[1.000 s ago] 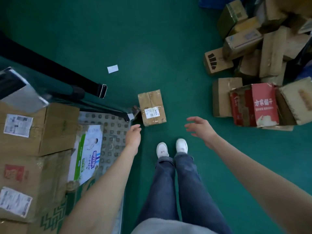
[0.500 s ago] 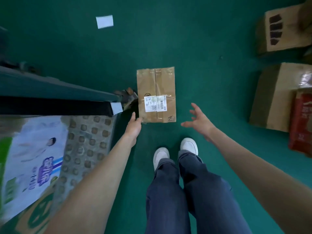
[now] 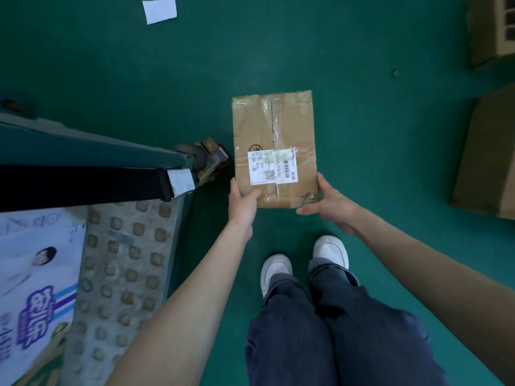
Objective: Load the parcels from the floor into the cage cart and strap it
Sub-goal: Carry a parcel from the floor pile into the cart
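Your parcel (image 3: 274, 146) is plain brown cardboard under glossy clear tape, with a white label (image 3: 273, 167) printed in black bars and a small square code. The floor (image 3: 362, 135) under you is a flat deep green, with one white paper scrap (image 3: 159, 9) on it. The cart deck (image 3: 125, 260) is dull grey metal, patterned with rows of raised studs, crossed by a black strap (image 3: 83, 185). The pack (image 3: 36, 288) lying there is white with blue and purple lettering. Your shoes (image 3: 330, 250) are white, your trousers (image 3: 334, 330) dark blue.
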